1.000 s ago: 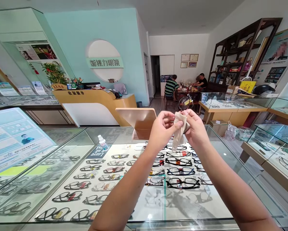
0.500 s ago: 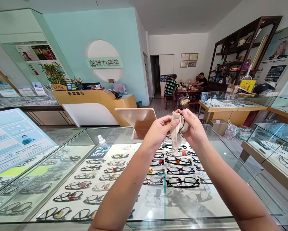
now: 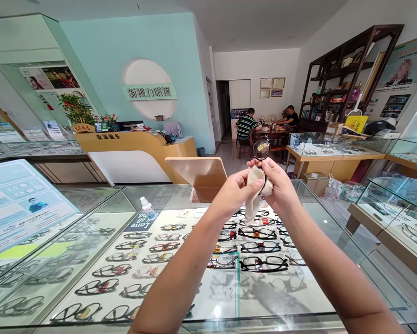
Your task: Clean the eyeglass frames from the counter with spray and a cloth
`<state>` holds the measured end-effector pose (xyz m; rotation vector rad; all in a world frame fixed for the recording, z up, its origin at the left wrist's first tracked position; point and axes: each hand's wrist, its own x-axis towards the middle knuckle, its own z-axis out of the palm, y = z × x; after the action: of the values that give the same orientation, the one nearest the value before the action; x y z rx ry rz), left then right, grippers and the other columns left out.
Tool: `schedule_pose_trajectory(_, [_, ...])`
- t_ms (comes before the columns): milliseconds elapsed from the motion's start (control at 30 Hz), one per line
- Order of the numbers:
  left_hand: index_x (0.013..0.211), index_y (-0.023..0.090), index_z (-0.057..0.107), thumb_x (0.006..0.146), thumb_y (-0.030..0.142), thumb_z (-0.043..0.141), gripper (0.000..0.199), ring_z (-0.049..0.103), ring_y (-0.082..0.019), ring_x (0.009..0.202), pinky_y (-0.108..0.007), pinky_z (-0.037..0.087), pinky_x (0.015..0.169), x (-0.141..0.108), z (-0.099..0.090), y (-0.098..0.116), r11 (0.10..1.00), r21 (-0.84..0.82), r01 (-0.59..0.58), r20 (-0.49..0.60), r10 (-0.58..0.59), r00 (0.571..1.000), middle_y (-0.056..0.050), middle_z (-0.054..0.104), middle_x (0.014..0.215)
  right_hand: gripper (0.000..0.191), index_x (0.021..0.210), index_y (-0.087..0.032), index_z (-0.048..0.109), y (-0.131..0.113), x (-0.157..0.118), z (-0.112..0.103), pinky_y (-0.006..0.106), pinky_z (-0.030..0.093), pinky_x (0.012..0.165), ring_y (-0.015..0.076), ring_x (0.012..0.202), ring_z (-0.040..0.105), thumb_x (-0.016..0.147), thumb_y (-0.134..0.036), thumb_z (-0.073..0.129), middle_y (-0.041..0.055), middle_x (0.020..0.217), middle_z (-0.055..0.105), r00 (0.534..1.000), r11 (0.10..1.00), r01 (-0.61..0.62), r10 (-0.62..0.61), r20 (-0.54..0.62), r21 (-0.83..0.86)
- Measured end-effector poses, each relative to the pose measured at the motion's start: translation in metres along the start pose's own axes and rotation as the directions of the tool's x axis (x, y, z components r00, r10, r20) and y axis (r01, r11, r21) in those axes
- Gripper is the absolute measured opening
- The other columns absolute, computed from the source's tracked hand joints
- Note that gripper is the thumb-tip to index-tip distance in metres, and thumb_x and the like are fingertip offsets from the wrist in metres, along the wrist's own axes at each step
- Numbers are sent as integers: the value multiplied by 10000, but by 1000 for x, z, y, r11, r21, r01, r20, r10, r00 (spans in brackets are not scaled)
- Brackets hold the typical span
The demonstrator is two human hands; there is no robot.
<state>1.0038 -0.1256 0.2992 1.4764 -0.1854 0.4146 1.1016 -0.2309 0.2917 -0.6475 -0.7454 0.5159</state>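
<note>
Above the glass counter, my left hand [image 3: 241,185] pinches a pale cream cloth [image 3: 252,206], thumb pressed on it. A pair of glasses [image 3: 261,150] with dark round rims is held upright between both hands. One lens, bearing a yellow sticker, sticks up above my fingers; the cloth is wrapped about the other lens and hides most of it. My right hand [image 3: 277,182] grips the glasses near the bridge with thumb and fingers, against the cloth's right side.
Below my arms is a glass display counter [image 3: 217,297] with rows of eyeglasses. On it stand a white spray bottle [image 3: 147,208], a wooden-framed mirror or stand [image 3: 198,174] and a blue leaflet board [image 3: 23,204]. Two people sit at a table [image 3: 273,134] farther back.
The hands, cloth and glasses shift slightly left and the cloth's hanging end swings left. The glasses tilt a little. Both hands keep their hold.
</note>
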Motion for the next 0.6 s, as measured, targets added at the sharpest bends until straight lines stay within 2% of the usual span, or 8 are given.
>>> schedule_pose_trajectory(100, [1028, 147, 742, 827, 585, 883, 502, 551, -124, 746, -230, 424, 691, -2, 3, 3, 1000, 12, 10, -40, -10, 999, -13, 661, 850, 327, 827, -225, 710, 0, -1, 2, 198, 556, 725, 106, 814, 652, 799, -436, 958, 4, 1046, 770, 1000, 1000, 2, -2, 10, -4])
schedule_pose_trajectory(233, [980, 153, 692, 883, 667, 804, 535, 492, -108, 702, -224, 382, 649, -3, 3, 4, 999, 40, -24, -22, 25, 999, 1, 611, 816, 328, 824, -224, 699, -1, -3, 4, 197, 549, 722, 104, 801, 635, 808, -436, 949, 0, 1037, 760, 1000, 1000, 5, -5, 21, -25])
schedule_pose_trajectory(367, [958, 168, 670, 887, 640, 822, 501, 476, -103, 687, -225, 379, 643, -4, 3, 2, 995, 67, -75, -11, 76, 997, 11, 581, 800, 322, 841, -227, 700, -2, -6, 6, 215, 550, 771, 117, 856, 640, 815, -440, 940, 6, 1060, 751, 999, 999, 16, -15, 36, -41])
schedule_pose_trajectory(500, [986, 183, 664, 871, 631, 843, 496, 496, -114, 685, -229, 406, 642, -7, 7, 4, 992, 75, -101, -57, 105, 993, 15, 578, 783, 336, 871, -238, 695, -2, -6, 6, 254, 545, 781, 141, 871, 633, 825, -485, 918, 11, 1043, 718, 999, 992, 15, -11, 31, -123])
schedule_pose_trajectory(533, [982, 184, 655, 875, 638, 836, 500, 498, -114, 683, -229, 415, 643, -8, 8, 5, 990, 82, -117, -83, 124, 989, 16, 579, 781, 321, 895, -244, 700, -4, -7, 7, 260, 540, 785, 144, 876, 629, 832, -476, 913, 10, 1038, 705, 999, 984, 52, -53, -5, -171])
schedule_pose_trajectory(600, [965, 183, 639, 890, 651, 814, 505, 508, -115, 687, -226, 431, 643, -8, 8, 8, 982, 108, -153, -156, 169, 973, 12, 591, 791, 265, 951, -258, 701, -11, -14, 11, 261, 524, 804, 143, 896, 612, 866, -418, 895, 2, 1032, 671, 961, 928, 214, -256, -103, -306])
